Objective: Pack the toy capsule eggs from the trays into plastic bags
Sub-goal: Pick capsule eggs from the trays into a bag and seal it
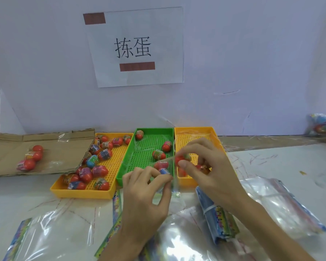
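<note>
Capsule eggs going into a bag above three trays

Far left, a packed bag (29,157) lies on cardboard (8,144). The left yellow tray (83,194) holds many eggs (102,155), and the green tray (149,144) holds a few. The left hand (145,193) pinches a clear bag (174,185). Over the right yellow tray (194,129), the right hand (205,162) pinches a red egg (181,159). A white table (271,161) lies underneath, with a paper sign (135,48) on the wall.

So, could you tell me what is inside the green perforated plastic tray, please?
Three red toy capsule eggs lie on the green perforated plastic tray's floor. The left hand and the clear plastic bag it pinches cover its near end; something red shows through the bag.
</note>
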A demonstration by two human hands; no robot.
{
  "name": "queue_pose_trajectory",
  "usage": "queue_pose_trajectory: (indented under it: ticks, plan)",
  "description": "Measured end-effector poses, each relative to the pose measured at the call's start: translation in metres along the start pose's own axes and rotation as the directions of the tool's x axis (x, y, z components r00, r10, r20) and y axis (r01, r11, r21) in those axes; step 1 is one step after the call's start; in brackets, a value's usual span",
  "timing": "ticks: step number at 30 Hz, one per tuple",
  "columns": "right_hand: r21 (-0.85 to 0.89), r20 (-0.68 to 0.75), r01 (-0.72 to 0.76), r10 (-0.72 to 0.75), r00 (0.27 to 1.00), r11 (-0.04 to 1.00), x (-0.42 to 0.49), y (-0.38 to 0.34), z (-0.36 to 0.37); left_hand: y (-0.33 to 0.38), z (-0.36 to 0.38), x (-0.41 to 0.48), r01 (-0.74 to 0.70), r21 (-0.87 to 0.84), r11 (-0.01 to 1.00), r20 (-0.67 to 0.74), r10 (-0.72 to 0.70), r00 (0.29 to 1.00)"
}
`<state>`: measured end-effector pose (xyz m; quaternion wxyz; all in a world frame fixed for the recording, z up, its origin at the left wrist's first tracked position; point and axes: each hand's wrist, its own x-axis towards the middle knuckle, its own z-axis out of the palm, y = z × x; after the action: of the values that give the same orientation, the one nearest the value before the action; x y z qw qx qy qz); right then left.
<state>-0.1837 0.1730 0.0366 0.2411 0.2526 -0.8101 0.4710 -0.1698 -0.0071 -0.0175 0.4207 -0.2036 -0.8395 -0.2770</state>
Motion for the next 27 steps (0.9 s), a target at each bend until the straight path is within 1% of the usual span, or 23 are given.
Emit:
queue_pose_trajectory:
  ticks: [6,9,13,16,18,22,23,25,27]
  plan:
    - [0.025,0.024,0.0,0.0,1.0,1.0,0.0,0.001,0.001,-0.001,0.001,0.0,0.0,0.001,1.0,-0.004,0.0,1.0]
    - [0.018,0.017,-0.018,0.018,1.0,1.0,0.0,0.003,-0.001,-0.001,0.001,0.0,0.024,-0.006,1.0,0.009,-0.024,1.0]
    - [-0.046,0.033,-0.14,0.141,0.989,0.989,0.0,0.01,-0.001,-0.002,0.001,0.0,0.089,-0.029,0.996,0.046,-0.087,0.995]
    - [-0.027,0.08,-0.236,0.237,0.968,0.971,-0.002,0.014,0.002,-0.002,0.001,-0.001,0.094,-0.032,0.995,0.07,-0.092,0.993]
    - [-0.018,0.05,-0.238,0.239,0.97,0.971,-0.003,0.013,0.004,-0.002,0.0,-0.001,0.083,-0.035,0.996,0.076,-0.081,0.994]
    - [0.096,-0.123,-0.205,0.216,0.969,0.974,-0.001,0.009,0.001,0.0,-0.001,0.0,0.06,-0.048,0.997,0.081,-0.056,0.995]
    - [0.119,-0.132,-0.203,0.218,0.967,0.972,0.0,0.008,-0.001,0.001,-0.001,0.0,0.055,-0.05,0.997,0.08,-0.051,0.995]
    - [0.127,-0.094,-0.201,0.213,0.972,0.971,0.0,0.008,-0.002,0.002,-0.001,0.0,0.053,-0.048,0.997,0.08,-0.049,0.996]
    - [0.083,-0.04,-0.172,0.176,0.984,0.982,-0.001,0.008,0.0,0.003,-0.002,0.0,0.056,-0.044,0.997,0.079,-0.052,0.996]
